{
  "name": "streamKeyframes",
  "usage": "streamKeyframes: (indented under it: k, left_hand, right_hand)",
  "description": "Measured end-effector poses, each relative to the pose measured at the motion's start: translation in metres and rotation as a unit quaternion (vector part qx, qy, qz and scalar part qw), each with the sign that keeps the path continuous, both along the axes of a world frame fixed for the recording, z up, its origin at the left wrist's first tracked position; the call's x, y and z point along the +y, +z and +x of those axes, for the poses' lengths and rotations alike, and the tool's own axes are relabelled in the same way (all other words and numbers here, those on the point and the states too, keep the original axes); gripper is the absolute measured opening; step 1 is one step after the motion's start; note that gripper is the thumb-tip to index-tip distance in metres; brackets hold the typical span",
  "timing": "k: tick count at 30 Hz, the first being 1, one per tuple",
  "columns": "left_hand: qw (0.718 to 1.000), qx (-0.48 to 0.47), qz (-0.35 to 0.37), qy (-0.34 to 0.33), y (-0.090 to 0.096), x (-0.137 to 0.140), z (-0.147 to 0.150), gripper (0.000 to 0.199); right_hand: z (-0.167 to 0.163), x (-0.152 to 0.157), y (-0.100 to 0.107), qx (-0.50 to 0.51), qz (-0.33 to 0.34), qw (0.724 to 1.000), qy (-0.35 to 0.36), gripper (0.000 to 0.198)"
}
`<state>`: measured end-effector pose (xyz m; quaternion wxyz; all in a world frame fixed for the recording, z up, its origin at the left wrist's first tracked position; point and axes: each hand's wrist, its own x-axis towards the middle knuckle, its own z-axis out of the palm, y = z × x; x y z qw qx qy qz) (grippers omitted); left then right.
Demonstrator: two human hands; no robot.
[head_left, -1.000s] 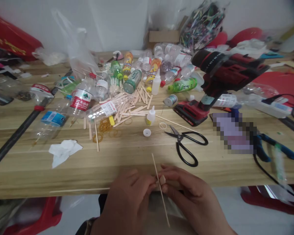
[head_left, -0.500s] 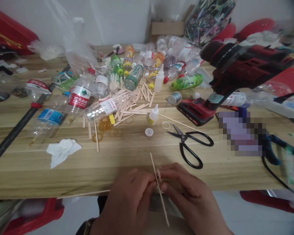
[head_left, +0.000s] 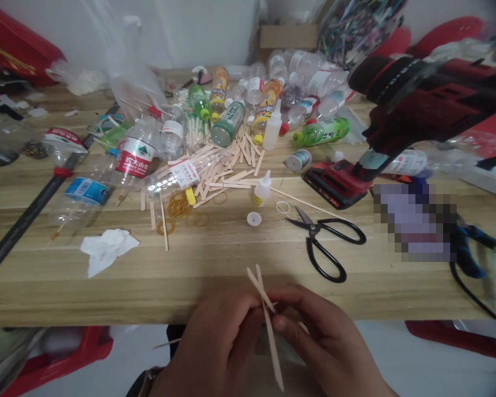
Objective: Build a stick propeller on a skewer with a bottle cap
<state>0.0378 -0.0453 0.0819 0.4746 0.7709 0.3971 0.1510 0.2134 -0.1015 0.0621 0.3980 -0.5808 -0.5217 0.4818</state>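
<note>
At the table's front edge my left hand (head_left: pixel 225 328) and my right hand (head_left: pixel 320 331) are closed around wooden craft sticks. A long flat stick (head_left: pixel 272 344) runs between the fingertips, its far end pointing away from me. Across it at a slant lies a shorter-looking stick (head_left: pixel 255 280), the two crossing near the pinched fingers. The fingers partly hide where they meet, so I cannot tell whether they are joined. A thin stick (head_left: pixel 165 345) pokes out to the left from behind my left hand.
Black-handled scissors (head_left: pixel 313 229), a small glue bottle (head_left: pixel 262 190) and its white cap (head_left: pixel 254 219) lie ahead. Behind are loose craft sticks (head_left: pixel 210 171), rubber bands (head_left: pixel 178 204) and several plastic bottles (head_left: pixel 134 157). A red cordless drill (head_left: pixel 380 127) stands right; crumpled tissue (head_left: pixel 108 248) lies left.
The held sticks have turned, so their flat faces and the crossing shorter stick now show clearly. The thin stick at the left has tilted and pulled in. The view has shifted slightly.
</note>
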Motion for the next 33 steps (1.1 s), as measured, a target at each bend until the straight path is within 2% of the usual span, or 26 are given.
streamKeyframes:
  k: [5, 17, 22, 24, 29, 31, 33]
  left_hand:
    - [0.999, -0.012, -0.029, -0.01, 0.003, -0.002, -0.002, 0.028]
    - [0.999, -0.035, -0.018, 0.005, 0.008, -0.005, 0.003, 0.029]
    - [1.0, 0.005, 0.03, 0.002, 0.009, -0.008, 0.001, 0.026]
    - [0.998, 0.023, 0.051, -0.001, 0.01, -0.01, -0.001, 0.026]
    - [0.994, 0.065, 0.083, -0.04, 0.009, -0.013, -0.006, 0.024]
    - [0.991, 0.077, 0.087, -0.06, 0.008, -0.014, -0.007, 0.024]
    - [0.988, 0.091, 0.096, -0.081, 0.007, -0.015, -0.008, 0.024]
  right_hand:
    - [-0.001, -0.002, 0.0, 0.034, -0.006, 0.999, -0.008, 0.021]
    - [0.0, 0.0, 0.004, 0.035, 0.033, 0.999, 0.003, 0.019]
    - [0.007, -0.002, 0.008, -0.044, 0.104, 0.993, -0.019, 0.012]
    - [0.009, -0.002, 0.011, -0.083, 0.118, 0.989, -0.002, 0.01]
    - [0.014, 0.001, 0.023, -0.13, 0.093, 0.984, 0.078, 0.012]
    - [0.017, 0.003, 0.031, -0.176, 0.097, 0.972, 0.123, 0.014]
    - [0.019, 0.007, 0.041, -0.239, 0.119, 0.948, 0.175, 0.018]
